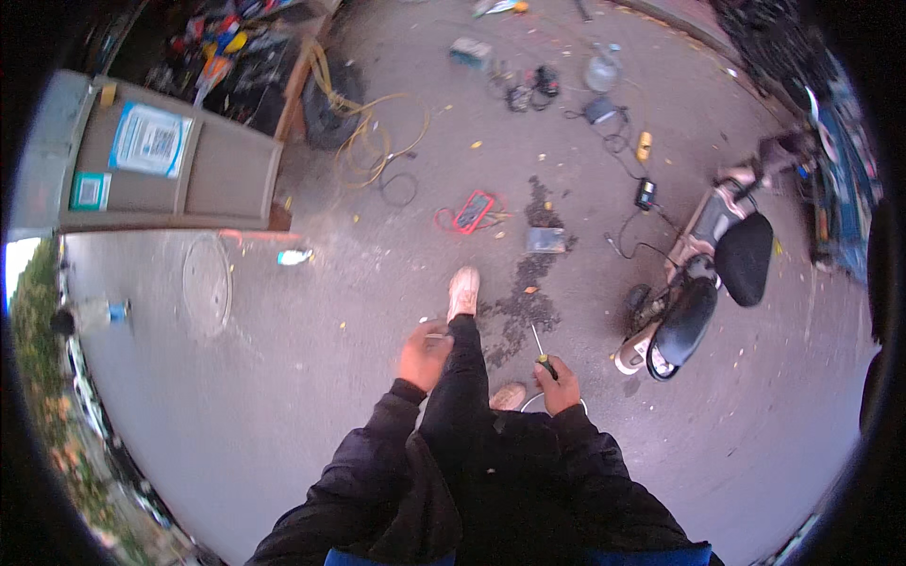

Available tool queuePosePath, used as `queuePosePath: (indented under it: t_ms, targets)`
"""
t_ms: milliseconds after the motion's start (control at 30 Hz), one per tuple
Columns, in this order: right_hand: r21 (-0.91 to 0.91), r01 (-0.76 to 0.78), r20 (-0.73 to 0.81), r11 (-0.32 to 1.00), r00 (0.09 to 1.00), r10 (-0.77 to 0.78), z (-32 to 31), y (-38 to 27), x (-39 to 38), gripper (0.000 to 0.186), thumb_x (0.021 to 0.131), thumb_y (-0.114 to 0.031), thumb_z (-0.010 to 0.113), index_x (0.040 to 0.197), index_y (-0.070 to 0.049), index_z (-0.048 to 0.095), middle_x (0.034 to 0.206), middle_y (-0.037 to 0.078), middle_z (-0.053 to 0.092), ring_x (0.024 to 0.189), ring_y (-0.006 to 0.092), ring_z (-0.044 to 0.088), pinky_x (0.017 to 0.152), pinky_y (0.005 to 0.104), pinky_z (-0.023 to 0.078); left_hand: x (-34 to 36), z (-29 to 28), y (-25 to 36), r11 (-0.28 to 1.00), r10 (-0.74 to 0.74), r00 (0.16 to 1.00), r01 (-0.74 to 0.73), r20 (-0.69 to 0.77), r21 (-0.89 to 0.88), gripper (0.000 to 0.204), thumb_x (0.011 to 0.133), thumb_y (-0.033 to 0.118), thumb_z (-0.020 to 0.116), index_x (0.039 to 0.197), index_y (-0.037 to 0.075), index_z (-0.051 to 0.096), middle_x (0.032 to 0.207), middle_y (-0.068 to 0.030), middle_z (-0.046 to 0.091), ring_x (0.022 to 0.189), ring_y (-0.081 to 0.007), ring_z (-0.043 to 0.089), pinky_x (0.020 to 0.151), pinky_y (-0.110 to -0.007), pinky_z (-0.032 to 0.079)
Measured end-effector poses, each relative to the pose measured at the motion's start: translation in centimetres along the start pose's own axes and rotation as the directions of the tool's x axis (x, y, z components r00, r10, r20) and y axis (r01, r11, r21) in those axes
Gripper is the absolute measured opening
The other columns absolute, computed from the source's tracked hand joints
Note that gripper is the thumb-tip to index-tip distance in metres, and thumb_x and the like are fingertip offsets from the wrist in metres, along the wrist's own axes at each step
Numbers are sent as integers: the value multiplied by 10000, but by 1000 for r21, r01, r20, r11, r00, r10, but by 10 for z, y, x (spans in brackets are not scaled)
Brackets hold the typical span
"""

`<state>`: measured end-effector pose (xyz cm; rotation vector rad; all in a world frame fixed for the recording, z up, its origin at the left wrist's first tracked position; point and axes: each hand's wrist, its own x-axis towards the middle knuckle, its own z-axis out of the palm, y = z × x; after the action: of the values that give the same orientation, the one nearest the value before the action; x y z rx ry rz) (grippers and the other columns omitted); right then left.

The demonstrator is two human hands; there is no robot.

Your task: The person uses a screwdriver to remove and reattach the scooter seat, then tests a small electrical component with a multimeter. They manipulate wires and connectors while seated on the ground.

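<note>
My left hand (424,354) is closed, with a small pale, thin object (435,336) between its fingers, beside my dark trouser leg. My right hand (558,385) grips a screwdriver (545,363) by its green and black handle, its metal shaft pointing forward. Below and behind that hand a round rim shows, partly hidden. Ahead on the pavement lie a grey rectangular block (545,240) on a dark wet stain and a red multimeter (475,212) with leads. My pale shoe (463,291) is forward between the hands.
An electric scooter (675,330) stands at right, cabled to a black device (645,194). Beyond are a water jug (602,74), tools (543,85), a yellow hose (373,132) and a tyre (330,99). At left are a metal cabinet (226,179), manhole cover (207,283) and another person (94,316).
</note>
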<state>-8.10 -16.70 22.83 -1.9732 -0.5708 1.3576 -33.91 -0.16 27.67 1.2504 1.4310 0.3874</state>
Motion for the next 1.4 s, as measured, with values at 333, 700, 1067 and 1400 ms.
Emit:
queuePosePath:
  t_ms: [333, 700, 1067, 1400]
  targets:
    - [-199, 261, 335, 944, 924, -185, 111, -230, 81, 453, 974, -253, 690, 1351, -31, 573, 1077, 290, 693, 1061, 495, 666, 857, 485, 539, 102, -32, 105, 917, -266, 917, 336, 299, -214, 444, 1066, 386, 605, 1214, -22, 697, 1053, -113, 729, 978, -173, 652, 877, -330, 507]
    - [-145, 332, 413, 932, 876, -248, 112, -330, 181, 395, 965, -191, 698, 1318, -32, 622, 1160, 259, 698, 1086, 424, 694, 889, 433, 549, 202, -64, 168, 949, -107, 981, 149, 159, -278, 373, 1036, 269, 668, 1283, -6, 717, 1109, -91, 752, 1044, -141, 655, 947, -298, 509]
    - [-179, 46, 204, 983, 979, -9, 78, -301, 281, 380, 957, -208, 727, 1257, 8, 641, 1061, 140, 737, 919, 209, 708, 839, 354, 563, 307, -6, 105, 820, -266, 951, 308, 157, -483, 272, 1077, 240, 612, 1134, -18, 676, 1015, -79, 748, 933, -144, 694, 829, -315, 546]
    - [-358, 28, 163, 933, 986, 33, 221, -193, 525, 308, 929, -222, 728, 1130, 8, 685, 943, 173, 741, 872, 265, 723, 792, 377, 555, 428, -56, -68, 554, -608, 794, 430, 6, -713, 217, 1033, 189, 640, 888, 47, 565, 653, -5, 538, 552, -105, 515, 519, -300, 421]
